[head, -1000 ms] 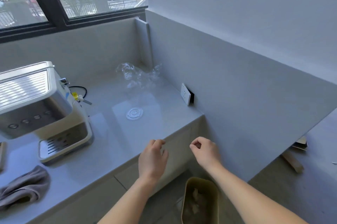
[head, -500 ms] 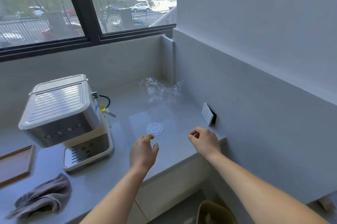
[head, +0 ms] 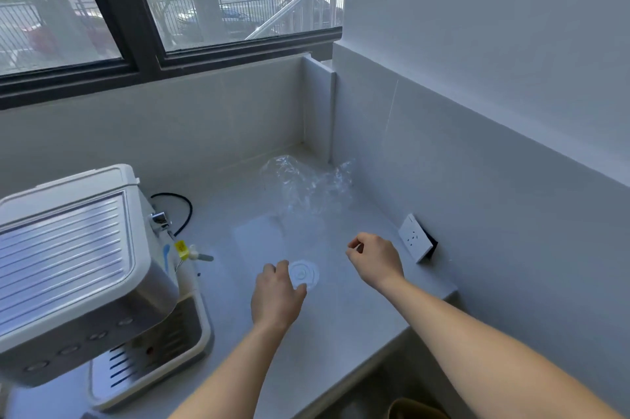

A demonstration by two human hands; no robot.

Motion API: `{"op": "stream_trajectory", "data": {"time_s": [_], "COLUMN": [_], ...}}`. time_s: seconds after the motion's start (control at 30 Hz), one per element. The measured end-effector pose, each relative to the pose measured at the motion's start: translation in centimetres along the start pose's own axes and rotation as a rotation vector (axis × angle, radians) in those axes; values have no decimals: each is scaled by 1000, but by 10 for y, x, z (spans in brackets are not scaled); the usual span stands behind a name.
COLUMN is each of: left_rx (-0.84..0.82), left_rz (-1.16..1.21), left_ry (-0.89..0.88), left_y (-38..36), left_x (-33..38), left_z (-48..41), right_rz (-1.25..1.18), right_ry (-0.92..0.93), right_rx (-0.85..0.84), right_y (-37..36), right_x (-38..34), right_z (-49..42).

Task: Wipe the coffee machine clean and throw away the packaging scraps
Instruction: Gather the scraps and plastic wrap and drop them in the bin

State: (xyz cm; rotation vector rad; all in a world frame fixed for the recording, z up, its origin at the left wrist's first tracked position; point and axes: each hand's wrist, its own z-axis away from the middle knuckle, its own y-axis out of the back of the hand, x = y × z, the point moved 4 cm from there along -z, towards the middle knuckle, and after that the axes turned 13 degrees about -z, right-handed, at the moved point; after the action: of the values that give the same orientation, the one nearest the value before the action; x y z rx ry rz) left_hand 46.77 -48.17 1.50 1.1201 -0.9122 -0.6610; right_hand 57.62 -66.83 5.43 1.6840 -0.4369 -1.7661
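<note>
A silver and cream coffee machine [head: 78,268] stands at the left of the grey counter [head: 341,323]. Crumpled clear plastic packaging [head: 306,183] lies in the far corner by the wall. A round white disc [head: 305,273] lies flat on the counter. My left hand [head: 276,296] hovers over the disc's near left edge, fingers loosely curled, holding nothing. My right hand [head: 373,260] hangs above the counter to the right of the disc, fingers curled in and thumb against forefinger, with nothing seen in it.
A white wall socket [head: 414,236] leans out from the right wall panel. A black cable [head: 182,209] loops behind the machine, and a steam wand [head: 199,256] sticks out of its right side. The rim of a tan bin [head: 416,410] shows below the counter's edge.
Both hands have moved forward over the counter toward the disc and the plastic. The view has lifted and turned, so the grey cloth and the bin have mostly dropped out of sight.
</note>
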Motion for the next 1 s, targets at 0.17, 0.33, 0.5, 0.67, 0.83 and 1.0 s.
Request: {"op": "stream_trajectory", "data": {"time_s": [0.17,0.33,0.5,0.67,0.83,1.0], "left_rx": [-102,-101,-109,-126,-88,-113], "left_rz": [-95,-189,-140,53,106,116], "left_ry": [-1,40,88,200,229,270], "left_y": [-15,-26,-31,-34,-38,-37], "left_x": [8,10,8,-2,-10,-11], "left_z": [-24,-42,-48,-54,-58,-64], "right_rz": [96,181,245,320,294,235], "right_ry": [80,208,201,112,137,158], "right_rx": [-42,-10,68,-3,-23,8], "right_y": [-13,-16,-16,-26,-33,-31], "right_x": [-3,-23,-33,-32,-28,-25], "right_z": [-48,-101,-134,-153,-153,-144]}}
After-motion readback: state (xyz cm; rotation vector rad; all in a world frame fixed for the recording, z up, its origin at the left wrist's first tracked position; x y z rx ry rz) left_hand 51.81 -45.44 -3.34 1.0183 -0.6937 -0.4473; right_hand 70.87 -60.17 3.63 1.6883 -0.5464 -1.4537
